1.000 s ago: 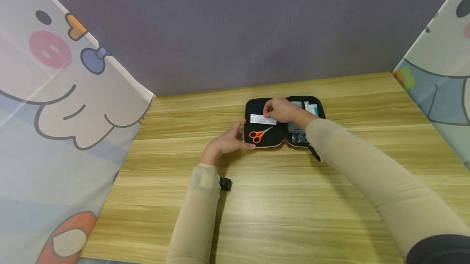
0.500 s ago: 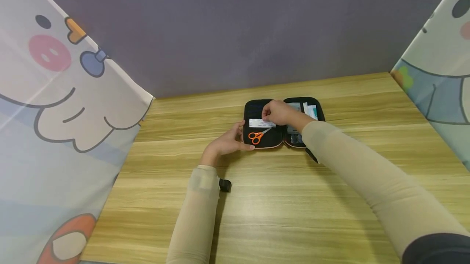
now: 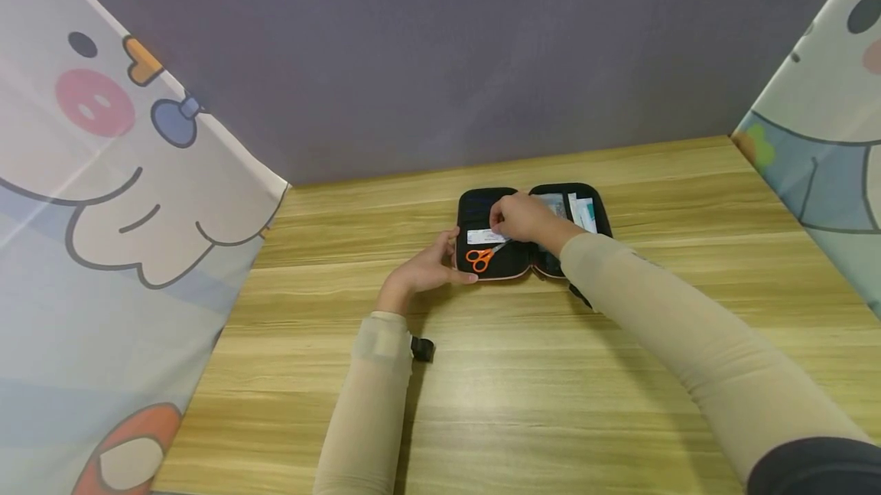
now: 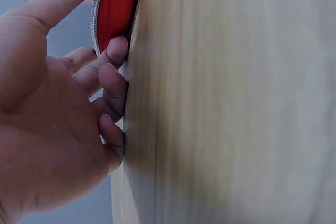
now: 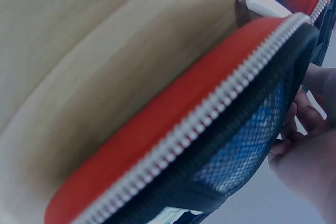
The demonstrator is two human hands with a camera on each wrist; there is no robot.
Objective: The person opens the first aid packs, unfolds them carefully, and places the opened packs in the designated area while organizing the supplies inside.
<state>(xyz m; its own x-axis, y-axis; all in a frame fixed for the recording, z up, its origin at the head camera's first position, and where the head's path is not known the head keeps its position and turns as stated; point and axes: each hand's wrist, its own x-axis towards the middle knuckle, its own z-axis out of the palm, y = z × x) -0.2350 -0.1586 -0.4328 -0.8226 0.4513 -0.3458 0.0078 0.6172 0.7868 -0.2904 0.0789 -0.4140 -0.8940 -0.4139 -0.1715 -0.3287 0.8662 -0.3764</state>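
Note:
A small zip case [image 3: 509, 267], black inside, lies unfolded on the table. Its red outer shell and zip [image 4: 116, 11] show in the left wrist view. In the left half lie orange-handled scissors [image 3: 486, 252] and, just above them, a flat white packet [image 3: 482, 236]. My right hand [image 3: 521, 217] pinches the packet's right end, covering part of it. My left hand [image 3: 428, 264] grips the case's left near corner, thumb along the front edge and fingers at the left side. From the right wrist view, the right hand [image 5: 310, 150] is beyond a mesh pocket [image 5: 247, 140].
White and teal packets [image 3: 583, 212] sit in the right half, behind my right forearm. The wooden table [image 3: 523, 388] runs back to a grey panel [image 3: 454, 59]. Printed cloths [image 3: 103, 250] hang on both sides. A dark strap end [image 3: 423, 350] sticks out by my left wrist.
My right hand has moved slightly toward me with the white packet, which is now closer to the scissors and overlaps their blades. The left hand has stayed at the case's corner.

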